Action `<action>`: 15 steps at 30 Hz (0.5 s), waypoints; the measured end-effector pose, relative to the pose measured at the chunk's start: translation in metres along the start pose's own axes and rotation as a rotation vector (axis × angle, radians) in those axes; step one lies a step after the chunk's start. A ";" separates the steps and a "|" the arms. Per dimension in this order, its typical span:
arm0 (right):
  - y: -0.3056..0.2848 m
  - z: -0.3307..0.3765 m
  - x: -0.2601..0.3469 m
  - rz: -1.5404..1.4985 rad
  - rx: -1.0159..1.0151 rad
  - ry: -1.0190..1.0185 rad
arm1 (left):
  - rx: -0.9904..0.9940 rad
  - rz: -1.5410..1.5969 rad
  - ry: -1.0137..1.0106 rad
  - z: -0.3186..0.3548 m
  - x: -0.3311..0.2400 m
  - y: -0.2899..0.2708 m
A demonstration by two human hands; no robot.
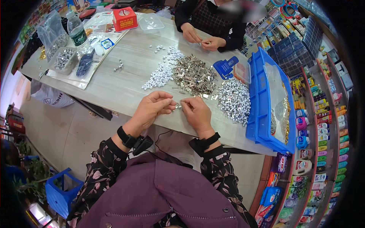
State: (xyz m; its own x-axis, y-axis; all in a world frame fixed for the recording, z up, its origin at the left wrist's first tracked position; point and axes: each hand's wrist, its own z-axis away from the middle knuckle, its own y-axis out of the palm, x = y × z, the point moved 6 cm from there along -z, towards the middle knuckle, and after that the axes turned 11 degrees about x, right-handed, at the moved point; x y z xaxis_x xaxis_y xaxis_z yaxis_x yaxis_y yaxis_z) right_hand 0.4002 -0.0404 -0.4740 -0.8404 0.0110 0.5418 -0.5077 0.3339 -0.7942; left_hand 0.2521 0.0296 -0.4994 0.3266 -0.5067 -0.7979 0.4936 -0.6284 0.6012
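Observation:
Near the table's front edge my left hand [154, 108] is closed, thumb against fingers, on a small shiny metal part [177, 107]. My right hand [197, 114] is just beside it, also closed in a pinch; what it holds is too small to make out. Beyond my hands lies a heap of flat silver metal pieces [194, 75]. To its left spread small white-and-silver round parts [159, 76]. On its right is a pile of small silvery parts [234, 101]. A few assembled metal pieces [119, 66] lie apart toward the left.
A blue crate [253, 127] with bags of parts stands at the right. Behind the piles are a blue tool [226, 67] and a clear box [242, 72]. Across the table a person's hands [203, 41] work. A bottle [77, 32], plastic tub [64, 60] and red box [124, 19] are at left.

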 end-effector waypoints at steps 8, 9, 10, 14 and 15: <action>0.005 0.012 -0.002 -1.010 0.078 0.209 | 0.122 -0.011 -0.051 -0.005 0.016 -0.002; 0.007 0.013 0.005 -1.074 0.131 0.197 | 0.121 -0.012 -0.054 -0.004 0.016 -0.003; 0.009 0.014 0.011 -1.139 0.185 0.184 | 0.123 0.016 -0.048 -0.003 0.016 -0.003; 0.016 0.012 0.015 -1.185 0.339 0.150 | 0.149 0.064 -0.061 -0.004 0.016 -0.002; 0.019 0.012 0.016 -1.174 0.391 0.141 | 0.171 0.060 -0.083 -0.004 0.016 -0.002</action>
State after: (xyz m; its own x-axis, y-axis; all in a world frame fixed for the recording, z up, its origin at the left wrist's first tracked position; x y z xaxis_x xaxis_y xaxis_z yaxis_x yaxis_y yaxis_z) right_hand 0.3746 -0.0457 -0.4833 0.1745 0.0047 0.9846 -0.9804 -0.0925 0.1742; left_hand 0.2595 0.0249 -0.5132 0.2804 -0.5889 -0.7580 0.3292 -0.6828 0.6522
